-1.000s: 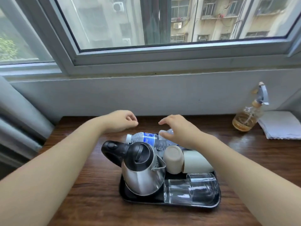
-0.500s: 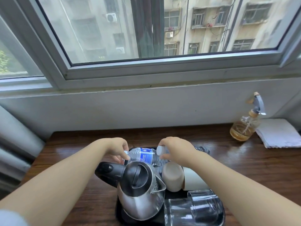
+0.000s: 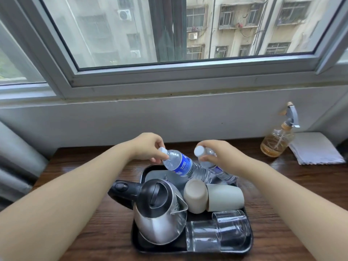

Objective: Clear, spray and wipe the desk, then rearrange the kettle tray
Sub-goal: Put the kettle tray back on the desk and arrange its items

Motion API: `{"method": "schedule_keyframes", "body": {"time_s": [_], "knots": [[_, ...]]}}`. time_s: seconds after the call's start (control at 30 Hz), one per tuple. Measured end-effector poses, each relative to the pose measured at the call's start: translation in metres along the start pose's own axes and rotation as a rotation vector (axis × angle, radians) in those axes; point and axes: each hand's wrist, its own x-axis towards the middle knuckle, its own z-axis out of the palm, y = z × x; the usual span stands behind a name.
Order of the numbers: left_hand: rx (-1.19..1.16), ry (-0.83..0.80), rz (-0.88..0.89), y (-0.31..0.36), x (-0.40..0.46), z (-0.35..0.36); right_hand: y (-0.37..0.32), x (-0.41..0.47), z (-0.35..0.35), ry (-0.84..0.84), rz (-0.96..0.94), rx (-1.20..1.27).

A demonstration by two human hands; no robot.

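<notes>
Left hand (image 3: 148, 147) grip closed on blue-label bottle (image 3: 181, 164); right hand (image 3: 222, 157) grip closed on second bottle (image 3: 211, 162); label text unreadable.

two water bottles (image 3: 180, 164) (image 3: 216, 167) (one in each hand, both with blue labels), two hands (image 3: 148, 146) (image 3: 224, 155), one steel kettle (image 3: 160, 213), two pale cups (image 3: 195, 198) (image 3: 225, 197) lying on their sides, two clear glasses (image 3: 202, 235) (image 3: 233, 227), one black tray (image 3: 135, 240), one spray bottle (image 3: 276, 142) of amber liquid, one folded white cloth (image 3: 316, 148), one wooden desk (image 3: 94, 232).
</notes>
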Motion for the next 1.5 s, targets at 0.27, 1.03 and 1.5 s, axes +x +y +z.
{"method": "schedule_keyframes", "body": {"time_s": [0.27, 1.03, 1.5], "knots": [[0.221, 0.218, 0.183, 0.058, 0.013, 0.014, 0.029, -0.007, -0.024, 0.095, 0.003, 0.262], [0.291, 0.194, 0.166, 0.093, 0.019, 0.064, 0.064, -0.039, -0.02, 0.067, 0.021, 0.632], [-0.104, -0.087, 0.145, 0.063, 0.034, 0.083, 0.085, -0.038, 0.053, 0.372, 0.259, 0.562]]}}
